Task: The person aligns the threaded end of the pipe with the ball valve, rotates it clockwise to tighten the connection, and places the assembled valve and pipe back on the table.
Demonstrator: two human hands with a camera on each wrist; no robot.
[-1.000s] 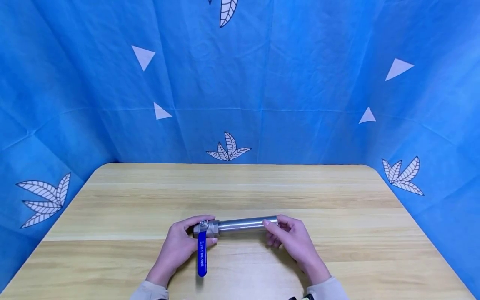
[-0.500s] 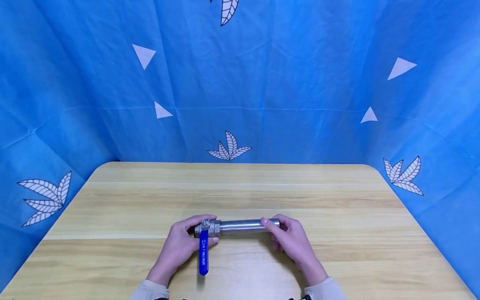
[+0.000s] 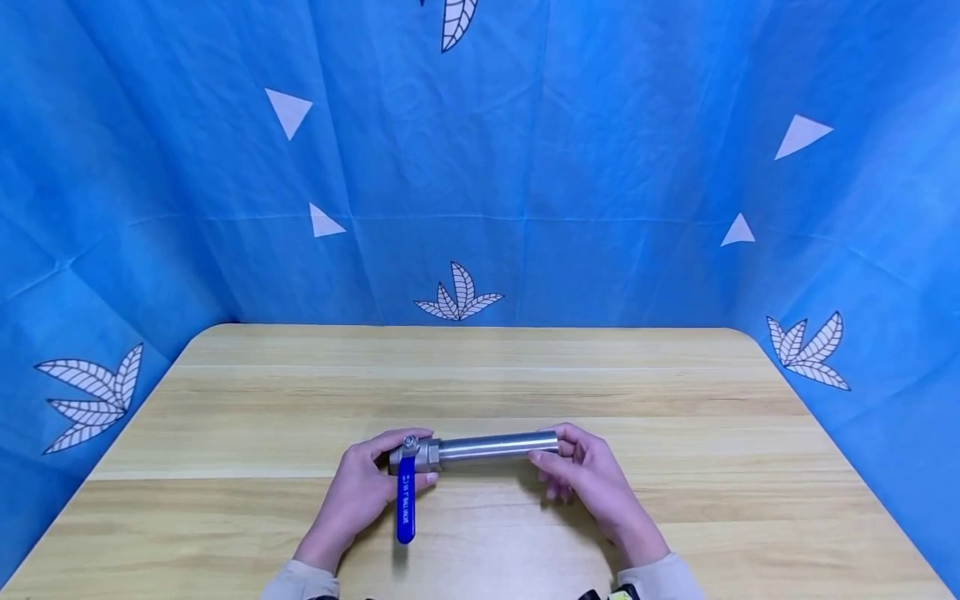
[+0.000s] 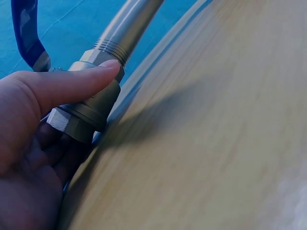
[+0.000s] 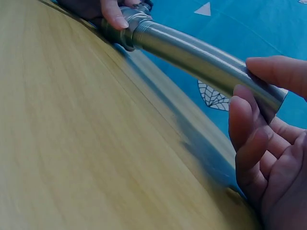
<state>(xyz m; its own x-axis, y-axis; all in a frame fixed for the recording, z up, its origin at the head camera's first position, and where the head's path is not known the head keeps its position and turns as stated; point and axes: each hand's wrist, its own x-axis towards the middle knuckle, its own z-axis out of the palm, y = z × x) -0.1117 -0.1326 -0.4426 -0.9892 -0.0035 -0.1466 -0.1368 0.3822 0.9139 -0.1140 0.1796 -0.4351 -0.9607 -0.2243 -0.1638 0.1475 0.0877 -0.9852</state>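
Note:
A metal ball valve [image 3: 426, 456] with a blue lever [image 3: 406, 502] sits in my left hand [image 3: 358, 492], thumb along its near side and fingers round the far side. From the valve's right end runs a smooth steel pipe [image 3: 495, 447], slanting slightly up to the right. Bare thread [image 4: 111, 48] shows where it enters the valve in the left wrist view. Around the pipe's free end my right hand [image 3: 603, 487] holds with thumb and fingers, the lower fingers [image 5: 240, 117] curled beneath it. The lever points toward me.
Both hands are over the near middle of a light wooden table [image 3: 480, 367]. Behind its far edge and along both sides hangs a blue curtain [image 3: 615, 167] with white leaf and triangle prints. Pale sleeves [image 3: 660, 577] cover the wrists.
My right thumb has slid from the top of the pipe to its near lower side. The pipe's right end has lifted slightly. My left hand stays on the valve.

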